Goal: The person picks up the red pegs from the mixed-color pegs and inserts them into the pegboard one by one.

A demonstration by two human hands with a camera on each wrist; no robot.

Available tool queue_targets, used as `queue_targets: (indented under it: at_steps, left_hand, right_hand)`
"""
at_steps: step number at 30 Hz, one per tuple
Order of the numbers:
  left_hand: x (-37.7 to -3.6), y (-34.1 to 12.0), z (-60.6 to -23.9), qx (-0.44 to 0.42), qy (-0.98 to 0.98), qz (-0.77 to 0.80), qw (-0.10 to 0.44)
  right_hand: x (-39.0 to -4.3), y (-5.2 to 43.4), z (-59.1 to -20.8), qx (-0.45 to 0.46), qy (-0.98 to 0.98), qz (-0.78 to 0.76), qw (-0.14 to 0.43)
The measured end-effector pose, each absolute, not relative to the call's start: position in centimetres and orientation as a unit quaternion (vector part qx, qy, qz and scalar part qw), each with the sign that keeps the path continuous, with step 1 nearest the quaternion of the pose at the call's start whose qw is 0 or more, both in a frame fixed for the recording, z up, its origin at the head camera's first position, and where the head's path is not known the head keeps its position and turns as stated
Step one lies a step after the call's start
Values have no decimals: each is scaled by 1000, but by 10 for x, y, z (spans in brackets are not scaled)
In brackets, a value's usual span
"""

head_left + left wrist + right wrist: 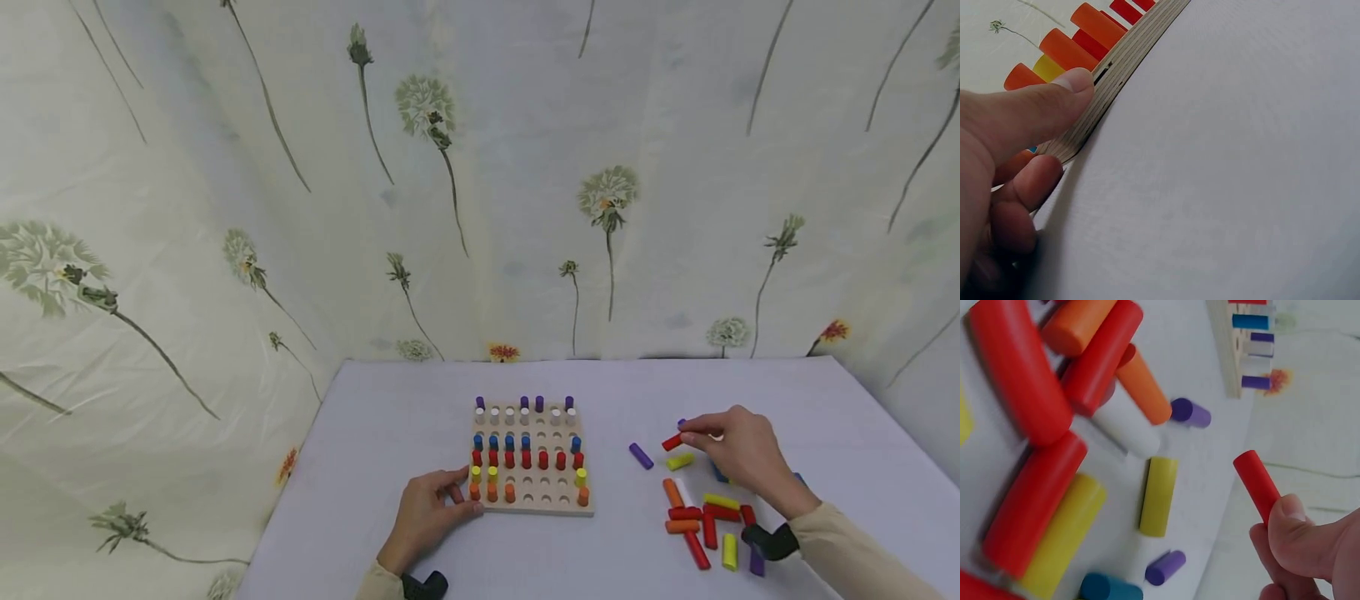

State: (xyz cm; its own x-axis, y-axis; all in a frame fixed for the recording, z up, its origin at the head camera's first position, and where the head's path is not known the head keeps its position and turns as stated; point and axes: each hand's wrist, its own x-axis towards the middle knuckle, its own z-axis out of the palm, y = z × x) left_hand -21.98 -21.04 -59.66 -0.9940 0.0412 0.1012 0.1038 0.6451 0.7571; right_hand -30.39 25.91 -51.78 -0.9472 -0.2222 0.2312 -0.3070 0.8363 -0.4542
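Head view: pinching a red peg (671, 442) at right of frame, gripping a pegboard (536, 507) at lower center

Holding the red peg near one end between thumb and fingertips of the right hand (738, 450), with the free end toward the lower left. Showing raised against the flowered backdrop (510, 183) in the right wrist view. Gripping the pegboard's near left corner with the left hand (431, 512), thumb along the front edge, fingers bent at the side.

Standing upright on the board, from back to front: purple, white, blue, red, yellow and orange pegs (510, 493), with red in a full row.

Lying loose just left of and below the right hand: a purple peg (641, 455) and a yellow peg (680, 461). Scattered farther down, at lower right: a pile of loose pegs (709, 531), mostly red, orange and yellow, some touching or crossing.

Spreading beneath everything: a pale tabletop (405, 417). Reaching in from the bottom: beige sleeves (862, 554) and dark wrist straps (772, 543).
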Motion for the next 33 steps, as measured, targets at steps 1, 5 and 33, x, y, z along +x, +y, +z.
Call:
queue_targets:
  at_steps: [1,5,33]
  left_hand:
    - [-220,-210,-597,-43,-906,-419,40]
    - [-220,-211,-597,-42,-905,-422,40]
    - [-222,-213,-596,-48,-902,-428,31]
  right_hand:
    - [-305,256,-518,139,-953,255,87]
    - [-307,242,-517,140,-946,279,87]
    - [-341,127,-510,163,-919,355,56]
